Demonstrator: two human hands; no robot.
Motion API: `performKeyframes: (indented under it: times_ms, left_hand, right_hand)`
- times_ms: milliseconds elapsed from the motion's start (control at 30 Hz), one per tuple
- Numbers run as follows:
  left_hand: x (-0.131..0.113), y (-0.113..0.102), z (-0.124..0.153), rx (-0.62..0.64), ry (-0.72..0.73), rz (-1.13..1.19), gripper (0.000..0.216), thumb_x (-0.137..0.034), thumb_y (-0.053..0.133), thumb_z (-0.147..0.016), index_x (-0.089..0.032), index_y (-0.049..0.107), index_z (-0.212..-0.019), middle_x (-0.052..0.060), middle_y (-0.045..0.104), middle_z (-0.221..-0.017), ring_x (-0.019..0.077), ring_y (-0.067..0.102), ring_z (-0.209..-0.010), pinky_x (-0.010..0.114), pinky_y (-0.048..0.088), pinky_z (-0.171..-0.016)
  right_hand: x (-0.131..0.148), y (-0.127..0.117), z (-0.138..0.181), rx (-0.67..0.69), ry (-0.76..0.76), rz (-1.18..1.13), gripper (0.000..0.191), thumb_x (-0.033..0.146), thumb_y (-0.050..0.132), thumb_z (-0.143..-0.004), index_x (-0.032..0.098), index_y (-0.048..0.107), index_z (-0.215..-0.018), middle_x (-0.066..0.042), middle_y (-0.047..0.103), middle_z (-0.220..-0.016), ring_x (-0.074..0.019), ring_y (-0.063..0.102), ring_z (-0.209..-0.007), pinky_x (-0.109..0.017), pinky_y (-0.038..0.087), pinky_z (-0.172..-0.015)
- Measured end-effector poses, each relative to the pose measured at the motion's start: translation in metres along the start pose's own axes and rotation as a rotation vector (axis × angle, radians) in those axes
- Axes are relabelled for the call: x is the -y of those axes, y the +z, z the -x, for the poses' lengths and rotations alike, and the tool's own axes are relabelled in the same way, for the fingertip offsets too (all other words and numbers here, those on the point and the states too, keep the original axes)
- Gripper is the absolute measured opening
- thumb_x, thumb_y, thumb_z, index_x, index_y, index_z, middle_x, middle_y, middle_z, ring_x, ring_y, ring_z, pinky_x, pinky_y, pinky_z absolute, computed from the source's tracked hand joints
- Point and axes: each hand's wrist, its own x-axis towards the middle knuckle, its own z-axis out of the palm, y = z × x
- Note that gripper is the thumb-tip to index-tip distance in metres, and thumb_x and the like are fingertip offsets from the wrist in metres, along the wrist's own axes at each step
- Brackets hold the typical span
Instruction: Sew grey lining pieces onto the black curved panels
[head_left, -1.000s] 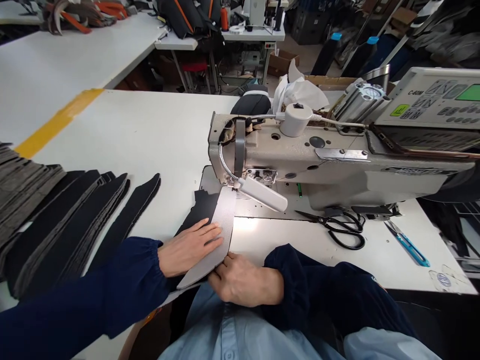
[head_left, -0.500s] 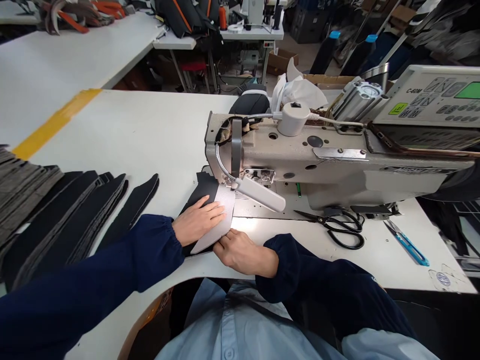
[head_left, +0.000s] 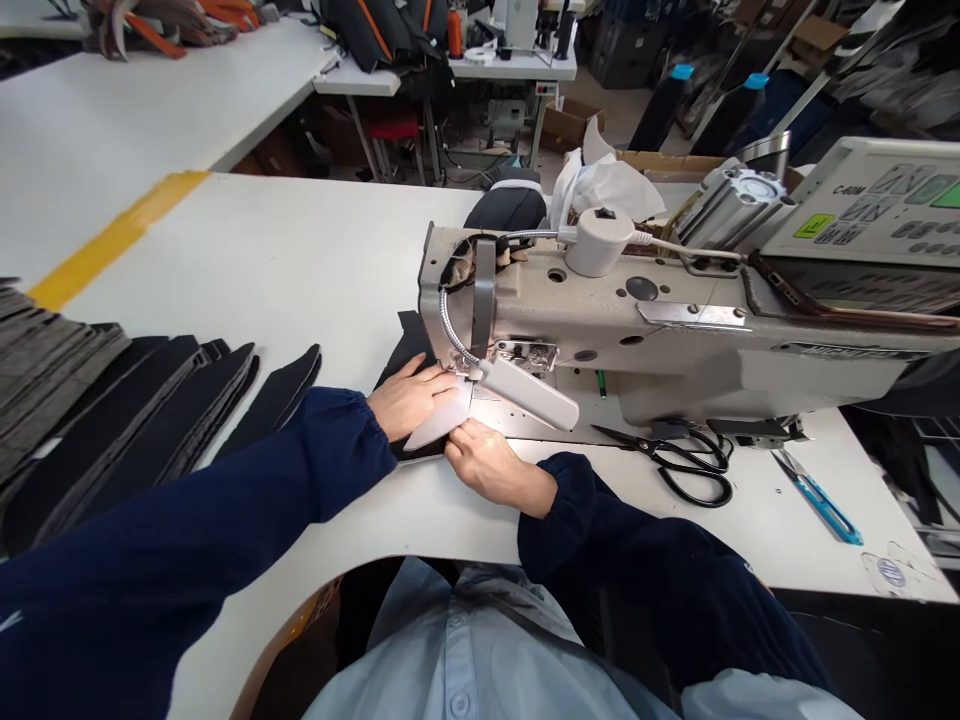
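Observation:
My left hand (head_left: 412, 402) lies flat with its fingers stretched over a pale, pointed fabric piece (head_left: 436, 425), which rests on a black fabric panel (head_left: 405, 340). Both layers run in at the needle end of a beige sewing machine (head_left: 540, 290); the needle itself is hidden behind the lamp (head_left: 529, 393). At the near edge of the fabric, my right hand (head_left: 487, 465) is closed, its thumb and fingers pinching that edge. Part of the black panel is covered by my left hand and the machine head.
Black scissors (head_left: 675, 455) and blue-handled thread snips (head_left: 821, 500) lie to the right on the white table (head_left: 315, 240). Stacks of cut black pieces (head_left: 157, 400) spread across the left. A control panel (head_left: 870, 205) stands at the machine's far right.
Both hands and the fabric have moved away from me, towards the back. More of the pale piece has passed under the machine head, and less of it shows.

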Motion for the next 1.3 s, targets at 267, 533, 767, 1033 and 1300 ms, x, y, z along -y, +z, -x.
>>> performKeyframes:
  times_ms: [267,533,767,1033,1300]
  left_hand:
    - [-0.008,0.004,0.02,0.105,0.083,0.029,0.053,-0.016,0.057,-0.079,-0.017,0.053,-0.132,0.009,0.058,-0.136,0.0205,0.048,-0.131,0.037,0.028,-0.115]
    - [-0.015,-0.001,0.005,-0.011,0.024,-0.073,0.04,-0.01,0.046,-0.088,-0.01,0.059,-0.126,0.014,0.064,-0.127,0.0217,0.053,-0.125,0.035,0.036,-0.11]
    - [-0.005,0.005,-0.001,-0.07,-0.01,-0.075,0.033,-0.012,0.048,-0.09,-0.013,0.061,-0.121,0.012,0.065,-0.12,0.0227,0.05,-0.124,0.033,0.039,-0.105]
    - [0.007,0.003,-0.005,-0.027,0.118,-0.067,0.031,-0.007,0.05,-0.085,-0.015,0.063,-0.113,0.01,0.063,-0.099,0.0219,0.053,-0.102,0.031,0.045,-0.085]
    - [-0.006,0.005,-0.009,-0.028,0.121,-0.038,0.016,-0.015,0.05,-0.09,-0.014,0.065,-0.096,0.008,0.063,-0.094,0.0194,0.054,-0.093,0.029,0.046,-0.075]
  right_hand:
    - [0.006,-0.001,-0.002,0.017,0.014,-0.08,0.021,0.003,0.045,-0.09,0.013,0.063,-0.093,-0.007,0.061,-0.085,-0.0184,0.053,-0.075,-0.028,0.04,-0.062]
    - [0.005,0.001,-0.002,0.002,-0.028,0.013,0.025,0.005,0.04,-0.093,0.012,0.064,-0.086,-0.01,0.061,-0.083,-0.0206,0.053,-0.075,-0.031,0.043,-0.066]
    - [-0.006,0.01,-0.004,-0.07,-0.006,0.04,0.026,0.006,0.04,-0.093,0.011,0.064,-0.088,-0.011,0.061,-0.085,-0.0216,0.054,-0.08,-0.034,0.046,-0.076]
    - [-0.004,0.007,-0.007,-0.031,0.016,0.061,0.025,0.006,0.04,-0.093,0.011,0.064,-0.088,-0.011,0.063,-0.085,-0.0222,0.057,-0.08,-0.034,0.048,-0.073]
    - [0.017,0.001,-0.009,-0.031,-0.061,0.097,0.024,0.005,0.04,-0.092,0.009,0.064,-0.094,-0.014,0.065,-0.089,-0.0231,0.059,-0.079,-0.034,0.051,-0.067]
